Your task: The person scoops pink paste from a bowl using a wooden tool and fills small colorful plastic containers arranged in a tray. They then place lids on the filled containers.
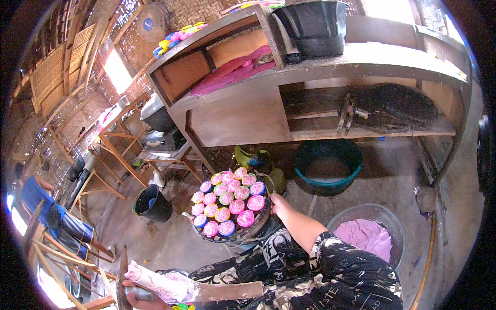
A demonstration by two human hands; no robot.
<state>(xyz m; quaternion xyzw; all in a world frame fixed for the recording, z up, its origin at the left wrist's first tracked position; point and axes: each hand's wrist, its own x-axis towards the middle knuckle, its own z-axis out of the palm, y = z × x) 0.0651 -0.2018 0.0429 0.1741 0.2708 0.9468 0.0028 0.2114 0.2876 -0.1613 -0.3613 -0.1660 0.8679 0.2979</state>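
Note:
A round dark rack (252, 230) stands before me, full of small coloured cups (226, 197) holding pink, crinkled dough. My right hand (278, 204) grips its right rim. At the lower left, my left hand (145, 300) curls around a grey cylindrical piece beside a white tube (157, 282). Pink dough sticks out of the tube's far end and smears its near end. A wooden board (230, 291) runs from the tube towards my lap. Several small coloured cups (182, 306) peek out at the bottom edge, beside my left hand.
To my right is a clear basin (399, 232) of pink dough. A teal-rimmed tub (329, 180) and a dark bucket (153, 205) stand on the floor. Ahead rises a wooden cabinet (240, 124) carrying a black tub (314, 31). A person in blue (42, 201) is at the left.

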